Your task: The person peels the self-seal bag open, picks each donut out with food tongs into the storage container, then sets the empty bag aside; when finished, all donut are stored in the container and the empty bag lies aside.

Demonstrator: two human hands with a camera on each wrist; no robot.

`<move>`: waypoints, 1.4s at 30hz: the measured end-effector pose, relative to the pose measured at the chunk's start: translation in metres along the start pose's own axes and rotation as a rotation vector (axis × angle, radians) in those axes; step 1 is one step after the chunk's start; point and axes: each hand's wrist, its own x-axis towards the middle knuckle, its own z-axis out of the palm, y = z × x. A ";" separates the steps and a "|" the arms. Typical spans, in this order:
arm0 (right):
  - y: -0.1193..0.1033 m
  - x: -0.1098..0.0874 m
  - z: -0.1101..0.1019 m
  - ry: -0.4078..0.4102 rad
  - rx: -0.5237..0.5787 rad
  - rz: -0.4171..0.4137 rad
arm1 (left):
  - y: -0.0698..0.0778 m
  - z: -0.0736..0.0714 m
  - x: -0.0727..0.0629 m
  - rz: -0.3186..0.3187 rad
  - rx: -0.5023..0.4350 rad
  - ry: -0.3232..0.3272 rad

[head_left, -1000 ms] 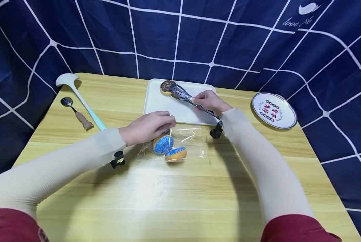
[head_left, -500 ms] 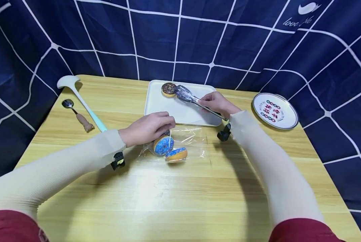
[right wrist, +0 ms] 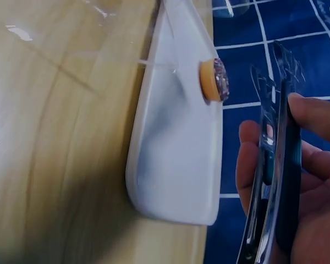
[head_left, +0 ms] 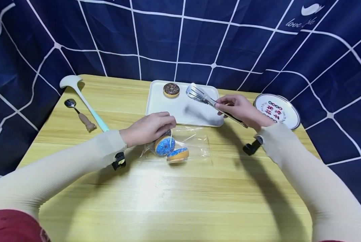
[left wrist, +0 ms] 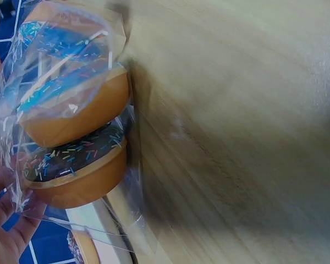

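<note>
My right hand (head_left: 239, 108) grips a pair of metal serving tongs (head_left: 202, 95), their tips raised over the right part of a white tray (head_left: 163, 109) with nothing between them. A chocolate-iced doughnut (head_left: 171, 90) with sprinkles lies at the tray's back left. In front of the tray, my left hand (head_left: 148, 127) holds the edge of a clear plastic bag (head_left: 196, 144). Inside the bag are two blue-iced doughnuts (head_left: 165, 146) and, in the left wrist view, another chocolate-iced doughnut (left wrist: 77, 157) near my fingers; the hand mostly covers that one in the head view.
To the left lie a ladle (head_left: 89, 107) with a pale green handle and a spoon (head_left: 80, 114) with a brown figure-shaped handle. A round plate (head_left: 260, 102) with red lettering stands at the back right, partly behind my right wrist. Blue checked cloth surrounds the wooden table (head_left: 168, 201).
The tongs have come off the chocolate doughnut, leaving it on the tray. My right hand has drawn them back right and up. The left hand stays at the bag.
</note>
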 end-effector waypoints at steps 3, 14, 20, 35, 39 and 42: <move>0.002 -0.019 -0.010 -0.016 -0.042 -0.006 | 0.000 0.000 0.000 -0.002 -0.001 0.001; 0.037 -0.072 -0.055 -0.118 -0.092 -0.098 | -0.001 0.003 0.000 0.023 0.009 0.017; 0.061 -0.089 -0.058 -0.257 -0.117 -0.149 | -0.001 0.003 -0.001 0.025 0.008 0.013; 0.063 -0.086 -0.020 -0.482 -0.124 -0.098 | 0.001 0.003 -0.002 0.021 0.004 0.012; 0.057 -0.080 -0.010 -0.508 -0.156 -0.091 | 0.002 0.003 -0.003 0.021 0.014 0.012; 0.054 -0.073 -0.004 -0.540 -0.148 -0.085 | 0.003 0.003 -0.002 0.022 0.019 0.013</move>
